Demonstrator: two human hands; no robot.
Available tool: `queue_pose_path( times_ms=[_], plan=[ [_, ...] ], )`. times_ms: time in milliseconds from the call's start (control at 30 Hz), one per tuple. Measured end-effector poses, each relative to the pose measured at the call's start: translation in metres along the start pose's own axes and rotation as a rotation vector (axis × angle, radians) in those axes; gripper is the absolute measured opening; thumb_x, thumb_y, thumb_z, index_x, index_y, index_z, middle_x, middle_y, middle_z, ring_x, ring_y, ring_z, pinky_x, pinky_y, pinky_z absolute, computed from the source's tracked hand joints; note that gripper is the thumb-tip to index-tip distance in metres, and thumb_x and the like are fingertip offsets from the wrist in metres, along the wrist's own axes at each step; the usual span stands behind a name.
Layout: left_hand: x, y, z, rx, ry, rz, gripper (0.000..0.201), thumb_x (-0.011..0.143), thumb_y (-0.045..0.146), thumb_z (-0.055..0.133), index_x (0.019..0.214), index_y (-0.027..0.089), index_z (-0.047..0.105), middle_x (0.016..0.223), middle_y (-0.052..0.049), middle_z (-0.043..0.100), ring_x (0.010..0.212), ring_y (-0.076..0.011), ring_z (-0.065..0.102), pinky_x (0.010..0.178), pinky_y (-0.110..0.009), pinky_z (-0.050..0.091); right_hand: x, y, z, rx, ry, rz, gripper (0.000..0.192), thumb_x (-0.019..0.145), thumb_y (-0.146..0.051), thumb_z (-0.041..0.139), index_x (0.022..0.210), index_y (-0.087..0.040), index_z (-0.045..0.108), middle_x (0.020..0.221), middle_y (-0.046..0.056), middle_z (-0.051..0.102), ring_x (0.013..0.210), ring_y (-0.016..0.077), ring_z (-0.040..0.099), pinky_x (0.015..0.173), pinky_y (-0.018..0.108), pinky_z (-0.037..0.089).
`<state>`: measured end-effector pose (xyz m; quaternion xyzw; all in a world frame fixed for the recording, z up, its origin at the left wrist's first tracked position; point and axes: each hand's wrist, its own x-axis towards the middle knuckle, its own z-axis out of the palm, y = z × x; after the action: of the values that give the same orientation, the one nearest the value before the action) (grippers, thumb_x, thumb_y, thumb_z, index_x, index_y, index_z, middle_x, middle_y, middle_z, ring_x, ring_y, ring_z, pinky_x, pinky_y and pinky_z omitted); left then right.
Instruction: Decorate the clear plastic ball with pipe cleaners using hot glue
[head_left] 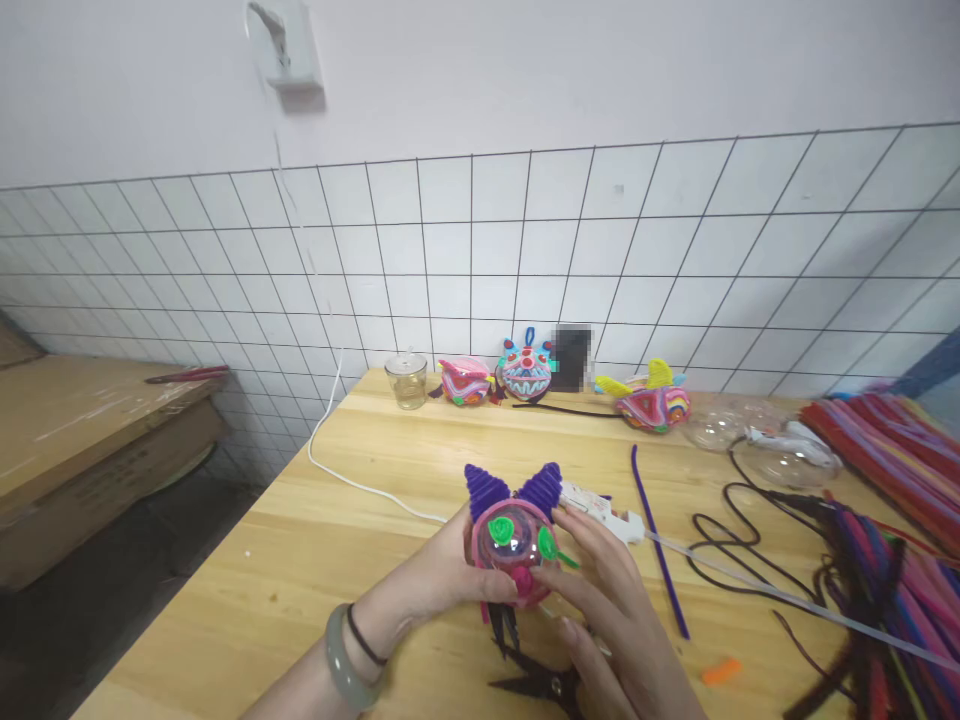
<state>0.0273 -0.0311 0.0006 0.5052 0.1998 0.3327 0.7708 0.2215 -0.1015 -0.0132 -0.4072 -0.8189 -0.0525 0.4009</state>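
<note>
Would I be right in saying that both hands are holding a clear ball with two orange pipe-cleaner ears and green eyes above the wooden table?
Not quite: the ears are purple, not orange. The head view shows the left hand and right hand holding the clear ball, with green eyes, above the wooden table.

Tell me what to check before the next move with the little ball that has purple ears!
1. Both hands on the ball: ok. The left hand cups the ball from the left, and the right hand has its fingers on the right side.
2. Both purple ears stand upright: ok.
3. Green swirl lies flat on the front: ok.
4. Green leaf piece stuck down: cannot tell; its tail pokes out sideways.
5. Scissors safely away from the hands: not ok; they lie open on the table right under the hands.
6. Glue gun within reach: ok, just behind the right hand.
</note>
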Motion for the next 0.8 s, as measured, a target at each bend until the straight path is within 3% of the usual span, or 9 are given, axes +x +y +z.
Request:
queue_pose_path(
  times_ms=[433,800],
  plan=[
    [0.0010,-0.0051,-0.0053,0.000,-0.030,0.035,0.070,0.064,0.027,0.083,0.126,0.016,0.054,0.123,-0.016,0.062,0.111,-0.0278,0.058,0.094,-0.039,0.045,-0.0068,0.0076,-0.0009,0.002,-0.032,0.077,0.036,0.092,-0.021,0.047,0.128,-0.027,0.051,0.150,0.008,0.030,0.137,0.0301,0.030,0.102,0.051,0.041],
    [0.0004,-0.0059,-0.0062,-0.022,-0.032,0.029,0.072,0.062,0.029,0.083,0.127,0.016,0.054,0.122,-0.016,0.062,0.107,-0.0263,0.059,0.091,-0.037,0.046,-0.0052,0.0094,0.0000,-0.001,-0.021,0.090,0.032,0.093,-0.024,0.047,0.124,-0.027,0.055,0.148,0.007,0.034,0.135,0.0302,0.033,0.101,0.049,0.043]
  ],
)
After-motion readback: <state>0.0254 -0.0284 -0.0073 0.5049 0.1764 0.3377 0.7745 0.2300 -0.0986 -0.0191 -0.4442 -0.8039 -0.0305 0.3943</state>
